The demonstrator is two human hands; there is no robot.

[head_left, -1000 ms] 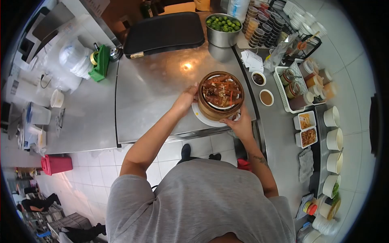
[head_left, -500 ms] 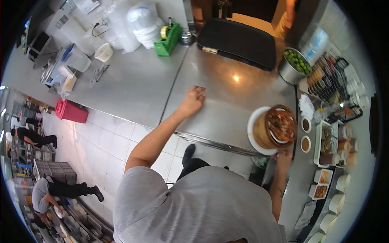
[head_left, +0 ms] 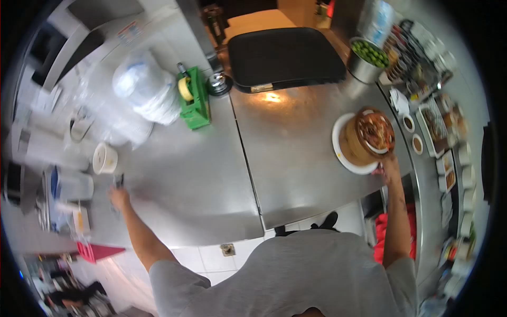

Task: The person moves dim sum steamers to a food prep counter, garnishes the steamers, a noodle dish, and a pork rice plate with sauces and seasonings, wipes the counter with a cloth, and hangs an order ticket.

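My right hand (head_left: pixel 390 168) grips the near right rim of a white plate (head_left: pixel 338 138). On that plate stands a round wooden steamer-like pot (head_left: pixel 355 141) filled with reddish-brown food (head_left: pixel 376 129). Far to the left, my left hand (head_left: pixel 120 198) is at a small metal utensil (head_left: pixel 119 181) lying on the steel counter, possibly tongs or scissors. Motion blur hides whether its fingers have closed on it. A white tub (head_left: pixel 105 158) stands just beyond that hand.
A black tray (head_left: pixel 288 57) lies at the back, beside a metal pot of green limes (head_left: pixel 368 55). A green tape dispenser (head_left: pixel 195 103), a call bell (head_left: pixel 218 83) and bagged white containers (head_left: pixel 145 87) stand at back left. Sauce cups (head_left: pixel 417 143) line the right.
My left hand has swung left from mid-counter to the metal utensil. My body and view have shifted left and closer to the counter. My right hand stays at the plate.
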